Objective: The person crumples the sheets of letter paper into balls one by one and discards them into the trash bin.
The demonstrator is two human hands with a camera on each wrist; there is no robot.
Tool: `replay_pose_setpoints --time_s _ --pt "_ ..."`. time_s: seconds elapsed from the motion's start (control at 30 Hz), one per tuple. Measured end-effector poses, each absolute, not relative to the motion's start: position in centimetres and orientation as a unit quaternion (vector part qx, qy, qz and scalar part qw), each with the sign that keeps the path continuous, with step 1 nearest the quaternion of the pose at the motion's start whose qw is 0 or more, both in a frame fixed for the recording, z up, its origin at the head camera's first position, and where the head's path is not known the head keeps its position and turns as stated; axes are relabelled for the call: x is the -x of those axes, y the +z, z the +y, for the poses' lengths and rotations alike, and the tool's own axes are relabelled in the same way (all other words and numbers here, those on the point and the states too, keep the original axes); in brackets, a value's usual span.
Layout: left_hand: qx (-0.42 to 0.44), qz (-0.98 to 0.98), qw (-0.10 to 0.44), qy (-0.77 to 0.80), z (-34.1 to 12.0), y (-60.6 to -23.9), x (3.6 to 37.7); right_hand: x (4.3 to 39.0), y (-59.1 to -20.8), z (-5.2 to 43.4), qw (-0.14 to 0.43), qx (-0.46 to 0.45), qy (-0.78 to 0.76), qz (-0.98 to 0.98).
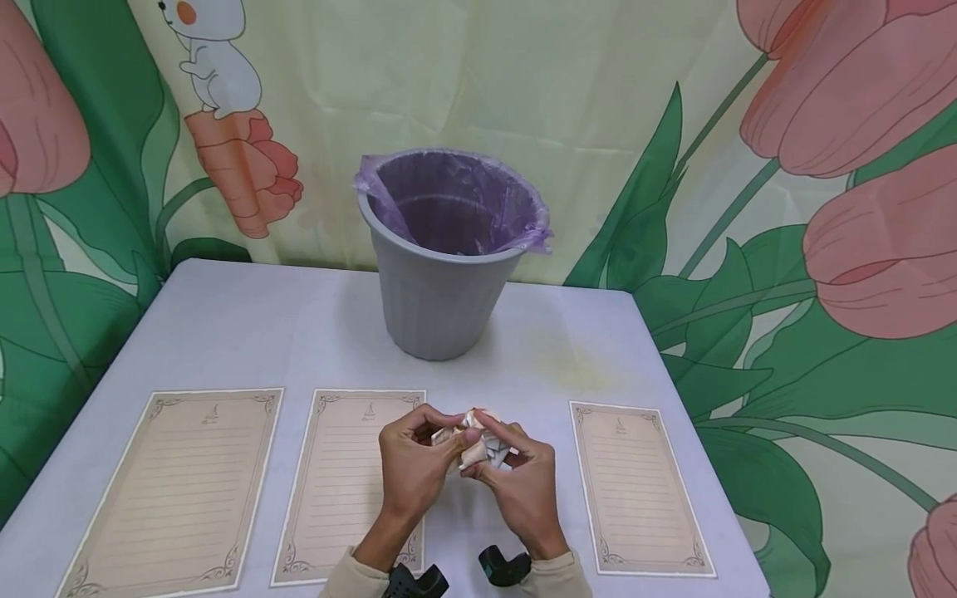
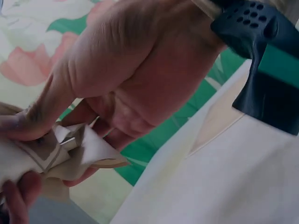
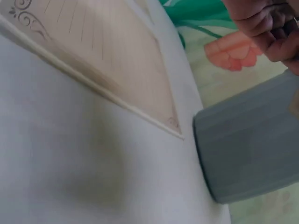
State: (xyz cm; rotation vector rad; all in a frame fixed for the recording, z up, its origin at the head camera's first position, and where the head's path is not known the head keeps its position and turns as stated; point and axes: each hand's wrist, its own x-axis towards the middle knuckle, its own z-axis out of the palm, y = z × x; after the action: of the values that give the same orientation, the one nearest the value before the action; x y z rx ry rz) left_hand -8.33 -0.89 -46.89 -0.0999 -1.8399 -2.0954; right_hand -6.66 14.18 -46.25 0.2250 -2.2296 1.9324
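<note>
A crumpled sheet of beige and white paper (image 1: 478, 453) is held between both hands above the table. My left hand (image 1: 414, 465) grips its left side, thumb on top. From the right, my right hand (image 1: 527, 490) pinches it between thumb and fingers. Up close in the left wrist view, the crumpled paper (image 2: 84, 154) shows sharp folds and a printed border line, with the left hand (image 2: 135, 65) curled round it. Fingertips of the other hand touch its lower left side there. Most of the wad is out of the right wrist view.
A grey bin (image 1: 449, 299) with a purple liner (image 1: 478, 199) stands at the table's back. Flat lined sheets lie on the white table: a left sheet (image 1: 179, 490), a middle sheet (image 1: 344, 482) partly behind the left hand, and a right sheet (image 1: 639, 490). A floral curtain hangs behind.
</note>
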Motion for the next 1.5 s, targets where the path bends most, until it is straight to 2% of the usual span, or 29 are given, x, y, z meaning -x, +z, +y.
replay_pose_setpoints --time_s 0.13,0.3,0.6,0.7,0.9,1.07,1.3,1.5 --pt "0.056 -0.653 0.140 -0.742 -1.4 -46.5 8.2 6.9 -46.3 13.9 0.077 -0.043 0.703 -0.706" --pt "0.087 -0.655 0.085 -0.746 -2.1 -46.0 8.0 7.1 -46.2 13.9 0.093 -0.022 0.711 -0.697" --pt "0.049 -0.644 0.069 -0.761 -1.7 -45.8 8.1 7.1 -46.0 13.3 0.131 -0.005 0.695 -0.707" --pt "0.040 -0.634 0.063 -0.770 -1.8 -45.8 8.3 7.0 -45.7 13.9 0.100 -0.045 0.679 -0.726" --pt "0.035 -0.624 0.055 -0.778 -2.7 -46.0 8.8 7.4 -45.5 16.9 -0.021 -0.185 0.643 -0.743" --pt "0.045 -0.614 0.029 -0.788 -3.1 -46.1 9.0 8.8 -46.0 19.2 -0.071 -0.251 0.657 -0.707" --pt "0.053 -0.610 0.044 -0.790 -2.9 -46.1 9.0 9.9 -46.8 19.4 -0.086 -0.284 0.653 -0.697" --pt "0.028 -0.597 0.060 -0.800 -2.6 -46.1 9.0 9.9 -46.9 18.0 -0.026 -0.280 0.661 -0.696"
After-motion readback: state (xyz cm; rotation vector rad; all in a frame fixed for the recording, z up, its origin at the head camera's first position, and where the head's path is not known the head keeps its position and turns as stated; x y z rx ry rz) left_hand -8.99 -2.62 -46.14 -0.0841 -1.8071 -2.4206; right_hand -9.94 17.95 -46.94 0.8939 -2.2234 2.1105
